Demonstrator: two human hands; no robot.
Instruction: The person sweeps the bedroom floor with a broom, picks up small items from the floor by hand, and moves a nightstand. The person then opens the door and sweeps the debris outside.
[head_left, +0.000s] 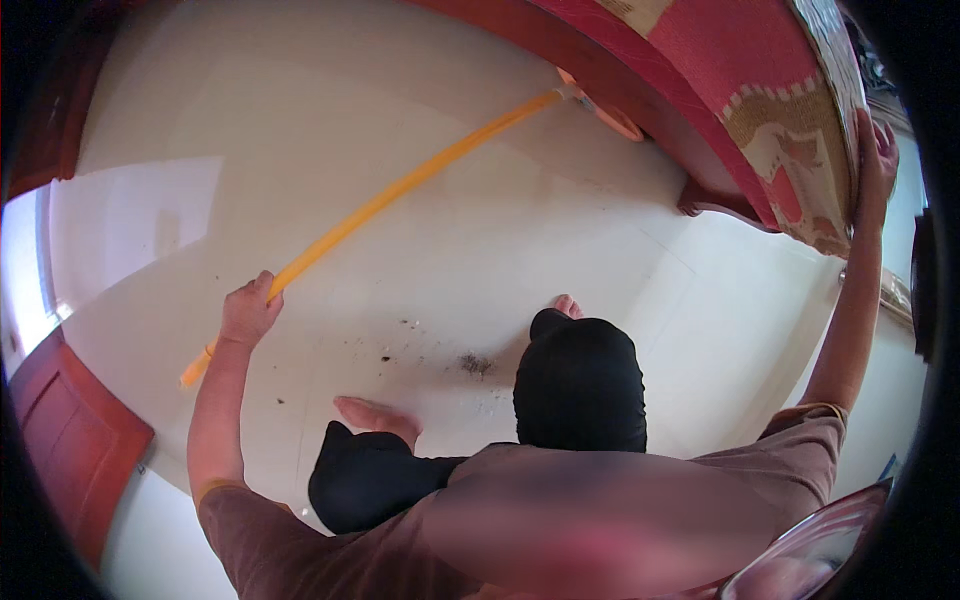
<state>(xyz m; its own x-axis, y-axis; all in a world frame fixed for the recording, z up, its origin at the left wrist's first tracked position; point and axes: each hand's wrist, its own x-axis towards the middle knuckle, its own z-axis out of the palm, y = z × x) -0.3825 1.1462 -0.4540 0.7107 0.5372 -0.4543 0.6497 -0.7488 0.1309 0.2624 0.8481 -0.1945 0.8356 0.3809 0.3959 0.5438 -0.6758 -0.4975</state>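
Observation:
My left hand is closed around a long yellow pole handle, near its lower end. The pole slants up and to the right across the floor. At its far end an orange head, perhaps a broom's, lies partly hidden beneath the bed's dark red wooden side rail. My right hand presses on the outer edge of the bed, against a red and tan patterned cover. Its fingers are apart and grip nothing that I can see. Between my bare feet lies a small heap of dark dirt.
Loose crumbs and specks are scattered over the pale tiled floor. A red-brown wooden door is at the lower left, and dark red furniture stands at the upper left. A bed foot meets the floor on the right.

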